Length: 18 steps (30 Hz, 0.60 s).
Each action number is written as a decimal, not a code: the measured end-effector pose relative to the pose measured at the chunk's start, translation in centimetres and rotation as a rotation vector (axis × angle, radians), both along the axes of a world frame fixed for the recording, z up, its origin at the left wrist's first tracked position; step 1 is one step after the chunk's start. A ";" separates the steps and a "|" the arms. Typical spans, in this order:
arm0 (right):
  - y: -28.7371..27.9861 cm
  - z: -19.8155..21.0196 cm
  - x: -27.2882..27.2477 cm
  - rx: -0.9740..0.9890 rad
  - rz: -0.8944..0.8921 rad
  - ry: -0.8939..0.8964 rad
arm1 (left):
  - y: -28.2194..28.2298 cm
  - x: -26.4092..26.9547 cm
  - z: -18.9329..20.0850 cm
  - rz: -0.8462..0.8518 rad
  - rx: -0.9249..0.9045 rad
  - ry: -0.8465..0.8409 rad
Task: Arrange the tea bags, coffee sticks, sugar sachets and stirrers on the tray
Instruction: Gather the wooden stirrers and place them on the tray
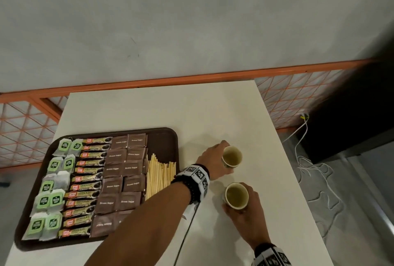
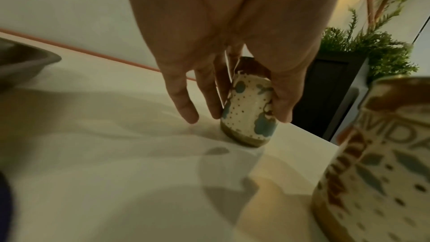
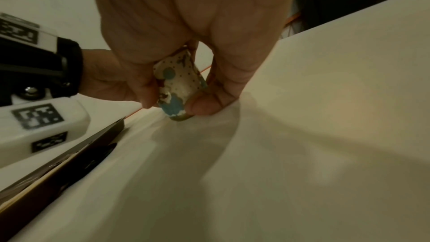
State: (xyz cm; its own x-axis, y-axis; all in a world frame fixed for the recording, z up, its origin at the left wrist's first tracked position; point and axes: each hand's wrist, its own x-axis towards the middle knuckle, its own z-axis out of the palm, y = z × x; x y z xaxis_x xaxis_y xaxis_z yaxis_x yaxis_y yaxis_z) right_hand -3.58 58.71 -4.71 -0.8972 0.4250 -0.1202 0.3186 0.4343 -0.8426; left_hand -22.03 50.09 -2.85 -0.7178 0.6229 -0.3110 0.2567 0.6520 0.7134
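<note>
A brown tray (image 1: 166,135) on the white table (image 1: 170,106) carries green tea bags (image 1: 53,180), coffee sticks (image 1: 87,182), brown sugar sachets (image 1: 123,180) and wooden stirrers (image 1: 158,176) in columns. Right of the tray stand two small patterned paper cups. My left hand (image 1: 213,159) reaches past the tray and grips the far cup (image 1: 232,156); fingers and thumb curl round the far cup (image 2: 249,113) on the table. My right hand (image 1: 247,219) grips the near cup (image 1: 236,195), the near cup (image 3: 179,84) pinched between thumb and fingers.
An orange mesh fence (image 1: 298,95) runs behind the table. White cables (image 1: 309,169) lie on the floor to the right, beside dark furniture (image 1: 351,116). A green plant (image 2: 372,47) stands past the table's right edge. The tray's rim (image 3: 58,168) lies left of the cups.
</note>
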 end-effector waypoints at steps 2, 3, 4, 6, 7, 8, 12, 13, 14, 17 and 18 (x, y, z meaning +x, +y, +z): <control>-1.1 0.6 -1.3 0.025 0.040 -0.004 | -1.8 -0.8 0.6 -0.003 0.014 -0.001; -1.9 0.8 -2.0 0.037 0.064 -0.001 | -3.0 -1.5 0.9 0.005 0.022 0.009; -2.7 0.9 -2.8 0.036 0.088 -0.002 | -4.2 -2.3 1.2 0.015 0.025 0.020; -4.4 0.7 -4.1 0.035 0.143 -0.021 | -6.6 -3.8 1.7 0.037 0.002 0.031; -5.2 0.5 -4.7 0.044 0.171 -0.025 | -7.5 -4.4 1.9 0.041 -0.022 0.032; -6.0 0.3 -5.2 0.048 0.192 -0.023 | -8.3 -4.8 2.1 0.045 -0.046 0.031; -7.6 0.1 -6.5 0.022 0.203 -0.023 | -9.9 -5.2 2.1 0.052 -0.099 0.003; -7.8 0.1 -6.7 0.026 0.201 -0.020 | -9.9 -5.1 1.8 0.059 -0.102 0.004; -7.9 0.2 -6.8 0.031 0.198 -0.019 | -9.9 -5.0 1.8 0.068 -0.110 0.012; -8.2 0.0 -7.0 0.048 0.182 -0.016 | -9.7 -4.8 1.6 0.066 -0.150 0.052; -8.3 0.0 -7.0 0.053 0.175 -0.018 | -9.7 -4.8 1.6 0.064 -0.171 0.064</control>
